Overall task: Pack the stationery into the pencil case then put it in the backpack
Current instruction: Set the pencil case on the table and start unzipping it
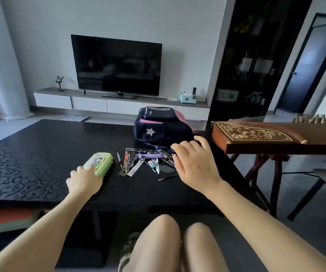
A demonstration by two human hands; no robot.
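while the left hand (pixel 84 180) rests fingers-down on the closed pencil case (pixel 98 163), the stationery (pixel 146 160) lies just right, under the spread, empty right hand (pixel 194 163).

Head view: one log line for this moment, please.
stage: start | left hand: on closed pencil case | right hand: open over stationery | backpack: behind pile, on table

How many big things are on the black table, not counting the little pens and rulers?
Green pencil case: 1
Navy backpack with a white star: 1
Hands touching things: 2, left hand on the case, right hand over the stationery pile
Total: 4
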